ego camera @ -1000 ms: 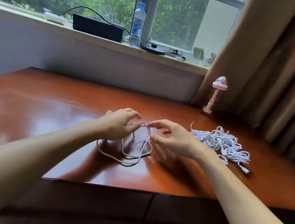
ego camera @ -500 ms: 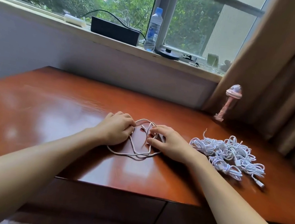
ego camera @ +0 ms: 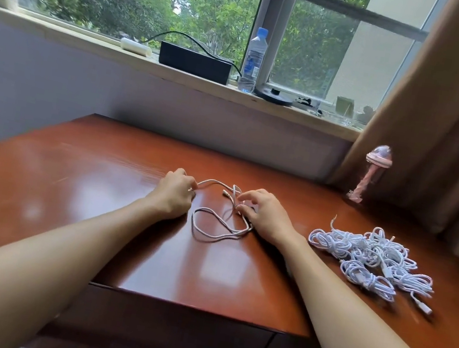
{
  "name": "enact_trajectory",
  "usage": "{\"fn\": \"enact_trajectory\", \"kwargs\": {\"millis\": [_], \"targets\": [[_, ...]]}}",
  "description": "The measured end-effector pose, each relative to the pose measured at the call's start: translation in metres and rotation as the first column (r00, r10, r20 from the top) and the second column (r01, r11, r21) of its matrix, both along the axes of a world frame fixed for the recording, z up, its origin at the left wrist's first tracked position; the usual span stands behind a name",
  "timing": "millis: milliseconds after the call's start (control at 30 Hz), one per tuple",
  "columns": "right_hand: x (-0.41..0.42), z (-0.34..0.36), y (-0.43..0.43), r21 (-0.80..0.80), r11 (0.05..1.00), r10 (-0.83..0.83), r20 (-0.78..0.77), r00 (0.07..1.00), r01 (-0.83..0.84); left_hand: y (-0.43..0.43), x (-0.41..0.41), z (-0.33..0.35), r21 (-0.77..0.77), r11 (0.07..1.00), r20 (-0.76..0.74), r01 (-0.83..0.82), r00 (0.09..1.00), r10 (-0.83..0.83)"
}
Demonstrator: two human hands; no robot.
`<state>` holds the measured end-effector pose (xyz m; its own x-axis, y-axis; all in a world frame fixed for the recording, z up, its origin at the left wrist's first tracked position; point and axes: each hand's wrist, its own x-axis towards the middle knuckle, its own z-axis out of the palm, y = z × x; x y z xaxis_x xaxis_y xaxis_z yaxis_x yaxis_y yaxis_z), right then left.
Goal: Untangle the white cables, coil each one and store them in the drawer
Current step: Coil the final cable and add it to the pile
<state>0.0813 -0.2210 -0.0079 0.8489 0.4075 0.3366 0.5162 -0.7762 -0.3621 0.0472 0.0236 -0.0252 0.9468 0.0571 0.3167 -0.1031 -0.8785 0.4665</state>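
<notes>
While left hand (ego camera: 174,195) and right hand (ego camera: 264,214) fingers (ego camera: 249,197) pinch one cable (ego camera: 212,233), the pile (ego camera: 372,258) crowds the desk's (ego camera: 67,192) right.

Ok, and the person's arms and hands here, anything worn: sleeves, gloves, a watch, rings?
Nothing shows. The left arm and right arm are bare to the frame's edge, no sleeve in view. The left hand and right hand are ungloved; no watch or band at either wrist, no ring on the visible fingers.
</notes>
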Motion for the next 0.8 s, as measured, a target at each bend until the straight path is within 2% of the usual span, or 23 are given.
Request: {"fn": "enact_trajectory", "kwargs": {"millis": [67, 167, 267, 367, 467, 567, 667, 800], "targets": [[0.001, 0.001, 0.002, 0.046, 0.999, 0.01, 0.044, 0.999, -0.012, 0.003, -0.002, 0.0, -0.049, 0.997, 0.04, 0.057, 0.998, -0.055], [0.002, 0.004, 0.004, 0.155, 0.987, 0.017, 0.122, 0.992, -0.036, 0.005, -0.006, 0.003, -0.108, 0.983, 0.198, 0.149, 0.972, -0.125], [-0.001, 0.012, 0.009, 0.21, 0.974, 0.048, 0.191, 0.98, -0.089, 0.004, -0.006, 0.007, -0.102, 0.976, 0.351, 0.193, 0.925, -0.147], [-0.005, 0.026, 0.018, 0.238, 0.967, 0.045, 0.19, 0.981, -0.09, -0.001, -0.004, 0.014, -0.107, 0.972, 0.433, 0.207, 0.89, -0.141], [-0.007, 0.034, 0.027, 0.248, 0.963, 0.078, 0.129, 0.989, -0.108, -0.009, -0.006, 0.027, -0.136, 0.958, 0.497, 0.253, 0.854, -0.155], [-0.01, 0.041, 0.036, 0.125, 0.981, 0.138, 0.064, 0.988, -0.145, -0.02, -0.009, 0.043, -0.179, 0.937, 0.539, 0.301, 0.826, -0.162], [-0.009, 0.045, 0.043, 0.047, 0.99, 0.125, 0.082, 0.989, -0.129, -0.033, -0.012, 0.056, -0.306, 0.883, 0.556, 0.356, 0.82, -0.138], [-0.003, 0.045, 0.039, 0.216, 0.968, 0.115, 0.065, 0.991, -0.126, -0.047, -0.017, 0.072, -0.512, 0.762, 0.529, 0.397, 0.844, -0.084]]}}
